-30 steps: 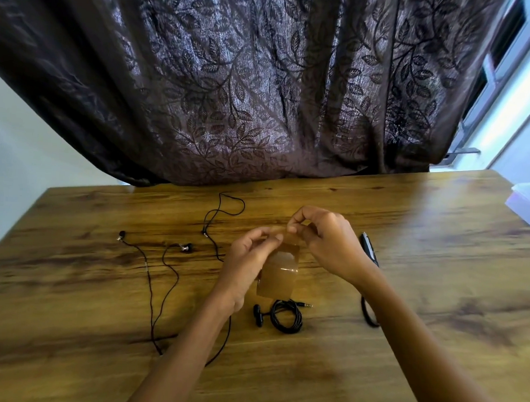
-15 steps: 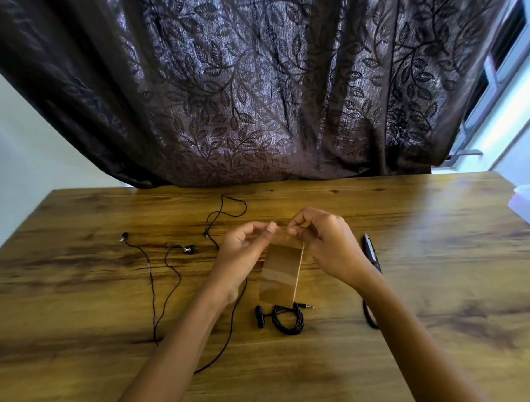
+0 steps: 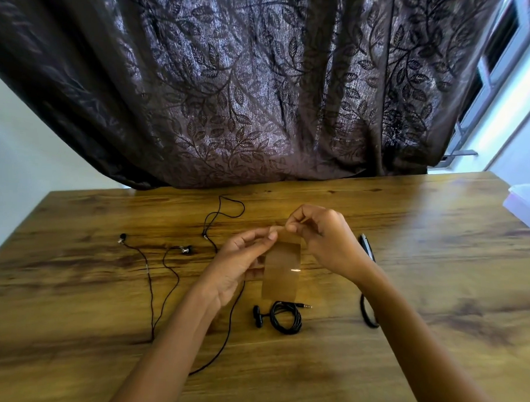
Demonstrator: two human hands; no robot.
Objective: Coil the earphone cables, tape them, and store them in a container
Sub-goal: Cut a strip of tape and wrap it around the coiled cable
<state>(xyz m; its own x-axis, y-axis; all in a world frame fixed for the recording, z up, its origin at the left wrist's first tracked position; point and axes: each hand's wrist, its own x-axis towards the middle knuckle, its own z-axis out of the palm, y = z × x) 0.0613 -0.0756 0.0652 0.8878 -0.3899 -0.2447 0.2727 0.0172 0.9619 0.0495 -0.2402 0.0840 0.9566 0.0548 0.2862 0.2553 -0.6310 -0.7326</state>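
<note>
A strip of brown clear tape (image 3: 282,271) hangs flat above the wooden table (image 3: 421,268). My left hand (image 3: 240,260) and my right hand (image 3: 326,237) pinch its top edge between fingertips and thumbs. Just below the strip lies a coiled black earphone (image 3: 285,317) with its plug pointing right and its buds to the left. A second black earphone (image 3: 163,275) lies uncoiled on the table's left half, its cable running under my left forearm.
A black-handled tool with a wrist loop (image 3: 367,257) lies to the right of my right wrist. A pale translucent container (image 3: 527,206) sits at the right edge. A dark leaf-patterned curtain (image 3: 262,94) hangs behind the table.
The tape strip has turned from edge-on to face me flat. Both hands stay at its top edge, a little closer together.
</note>
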